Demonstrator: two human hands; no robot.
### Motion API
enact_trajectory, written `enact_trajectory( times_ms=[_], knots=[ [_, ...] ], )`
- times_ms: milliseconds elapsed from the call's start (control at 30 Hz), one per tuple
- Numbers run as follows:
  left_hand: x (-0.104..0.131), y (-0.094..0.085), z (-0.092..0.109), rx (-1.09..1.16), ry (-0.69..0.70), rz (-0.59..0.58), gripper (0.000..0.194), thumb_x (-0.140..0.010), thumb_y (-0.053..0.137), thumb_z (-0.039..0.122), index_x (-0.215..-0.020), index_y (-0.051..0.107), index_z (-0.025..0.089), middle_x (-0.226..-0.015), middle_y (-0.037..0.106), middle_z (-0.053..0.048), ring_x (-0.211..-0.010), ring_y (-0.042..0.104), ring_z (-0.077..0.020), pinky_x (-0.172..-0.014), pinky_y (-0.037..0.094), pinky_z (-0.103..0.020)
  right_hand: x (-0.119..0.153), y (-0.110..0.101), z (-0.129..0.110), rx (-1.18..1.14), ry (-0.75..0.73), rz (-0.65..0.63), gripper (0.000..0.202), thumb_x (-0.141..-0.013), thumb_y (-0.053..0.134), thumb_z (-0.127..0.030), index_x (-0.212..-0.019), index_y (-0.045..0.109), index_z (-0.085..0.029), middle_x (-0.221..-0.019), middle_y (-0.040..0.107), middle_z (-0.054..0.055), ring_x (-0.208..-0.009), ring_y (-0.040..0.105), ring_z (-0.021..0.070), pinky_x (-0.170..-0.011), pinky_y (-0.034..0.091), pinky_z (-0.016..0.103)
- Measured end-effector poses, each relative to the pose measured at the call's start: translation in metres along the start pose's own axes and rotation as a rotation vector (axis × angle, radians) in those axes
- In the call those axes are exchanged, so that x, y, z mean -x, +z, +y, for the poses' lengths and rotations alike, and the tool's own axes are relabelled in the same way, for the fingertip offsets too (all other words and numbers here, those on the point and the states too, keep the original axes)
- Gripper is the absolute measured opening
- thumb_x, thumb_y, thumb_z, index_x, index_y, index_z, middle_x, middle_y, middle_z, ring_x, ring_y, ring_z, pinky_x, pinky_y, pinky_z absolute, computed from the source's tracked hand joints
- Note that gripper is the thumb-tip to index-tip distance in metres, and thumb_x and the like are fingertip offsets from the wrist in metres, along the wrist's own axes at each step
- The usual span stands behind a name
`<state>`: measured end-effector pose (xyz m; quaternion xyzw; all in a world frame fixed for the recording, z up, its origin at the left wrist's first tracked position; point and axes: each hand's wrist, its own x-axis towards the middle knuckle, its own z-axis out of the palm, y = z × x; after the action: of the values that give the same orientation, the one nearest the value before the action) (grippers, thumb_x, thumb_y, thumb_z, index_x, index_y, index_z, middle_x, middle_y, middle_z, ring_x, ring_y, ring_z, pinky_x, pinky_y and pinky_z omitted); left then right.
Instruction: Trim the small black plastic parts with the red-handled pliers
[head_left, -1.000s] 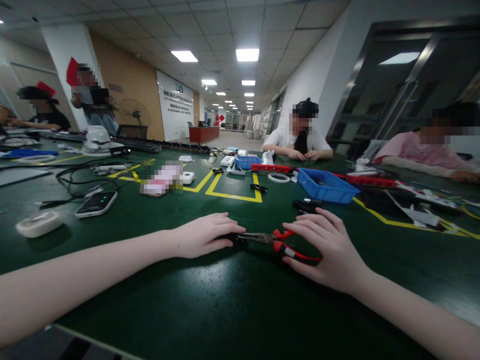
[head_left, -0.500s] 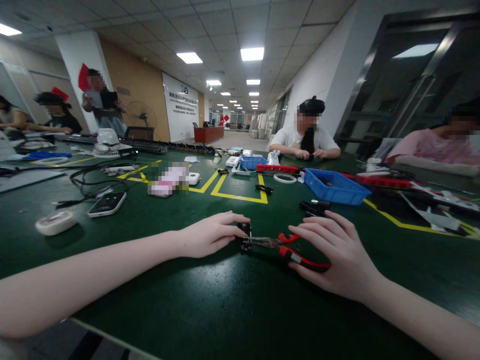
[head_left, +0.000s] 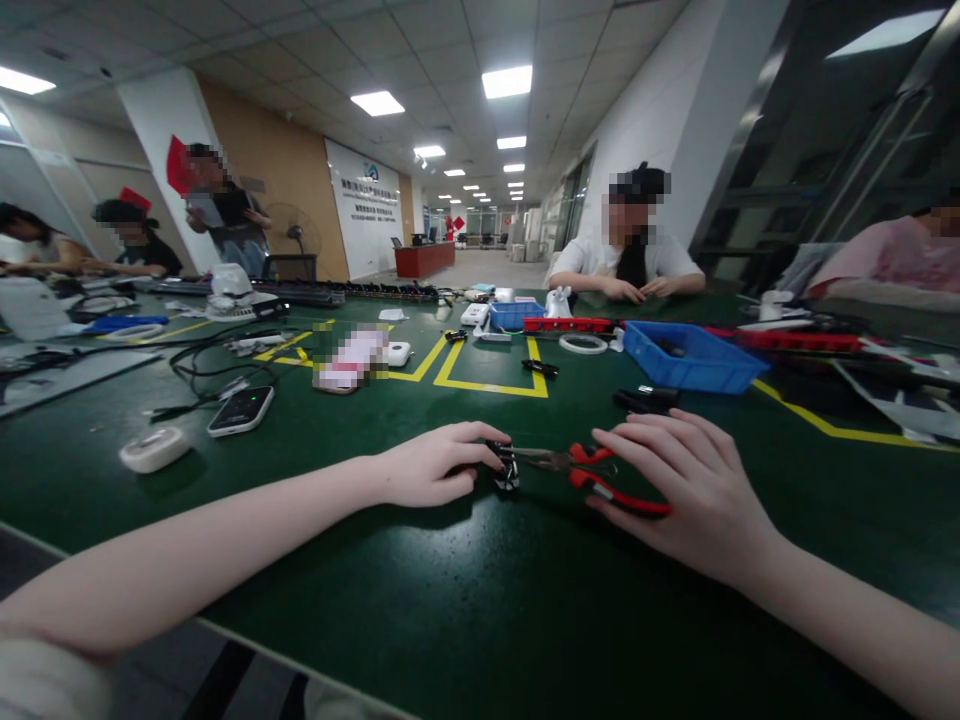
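My left hand (head_left: pixel 442 465) is closed on a small black part (head_left: pixel 507 470) with light marks, close above the green table (head_left: pixel 450 610). Its fingertips cover the upper left side of the part. In my right hand (head_left: pixel 686 480) is a pair of needle-nose pliers (head_left: pixel 574 465) with red and black handles, the fingers wrapped around the grips. The pliers point left, and their tips meet the black part beside my left fingertips. Whether the jaws are clamped on it I cannot tell.
Behind my right hand lie black pieces (head_left: pixel 646 400) and a blue bin (head_left: pixel 690 360). A phone (head_left: pixel 351 360), a white case (head_left: pixel 154 450), a small device (head_left: pixel 241 411) and black cables (head_left: pixel 199 365) are to the left. A person (head_left: pixel 634 245) sits across the table.
The black part has turned between my left fingers and shows more of its light-marked side. Both hands keep their hold. The whole view has shifted slightly.
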<state>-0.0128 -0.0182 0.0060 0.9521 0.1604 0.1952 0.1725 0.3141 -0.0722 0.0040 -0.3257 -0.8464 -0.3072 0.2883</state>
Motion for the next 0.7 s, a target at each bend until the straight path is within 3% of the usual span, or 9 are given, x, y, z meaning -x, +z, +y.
enact_trajectory(
  times_ms=[200, 500, 700],
  knots=[
    [0.0, 0.002, 0.0, -0.026, 0.021, 0.062, 0.017, -0.094, 0.065, 0.025, -0.108, 0.066, 0.015, -0.14, 0.055, -0.016, -0.129, 0.056, -0.0288, -0.111, 0.044, -0.044, -0.002, -0.002, -0.003, 0.021, -0.004, 0.009, 0.049, -0.088, 0.069, -0.036, -0.133, 0.058, -0.019, -0.117, 0.069, 0.013, -0.109, 0.066, 0.0312, -0.106, 0.039, 0.05],
    [0.001, 0.006, -0.003, -0.058, 0.02, 0.043, 0.015, -0.094, 0.065, 0.024, -0.108, 0.063, 0.018, -0.139, 0.057, -0.013, -0.127, 0.057, -0.0264, -0.107, 0.048, -0.041, -0.003, -0.007, -0.011, -0.001, -0.107, 0.009, 0.044, -0.091, 0.065, -0.041, -0.127, 0.059, -0.017, -0.112, 0.07, 0.012, -0.105, 0.066, 0.0265, -0.11, 0.035, 0.049],
    [0.0, 0.005, -0.003, -0.09, 0.058, 0.008, 0.017, -0.097, 0.062, 0.024, -0.113, 0.062, 0.017, -0.134, 0.061, -0.013, -0.125, 0.058, -0.0261, -0.105, 0.049, -0.04, -0.003, -0.007, -0.011, 0.057, -0.074, 0.028, 0.042, -0.092, 0.064, -0.04, -0.127, 0.059, -0.017, -0.114, 0.069, 0.014, -0.108, 0.065, 0.029, -0.108, 0.036, 0.05]
  ],
)
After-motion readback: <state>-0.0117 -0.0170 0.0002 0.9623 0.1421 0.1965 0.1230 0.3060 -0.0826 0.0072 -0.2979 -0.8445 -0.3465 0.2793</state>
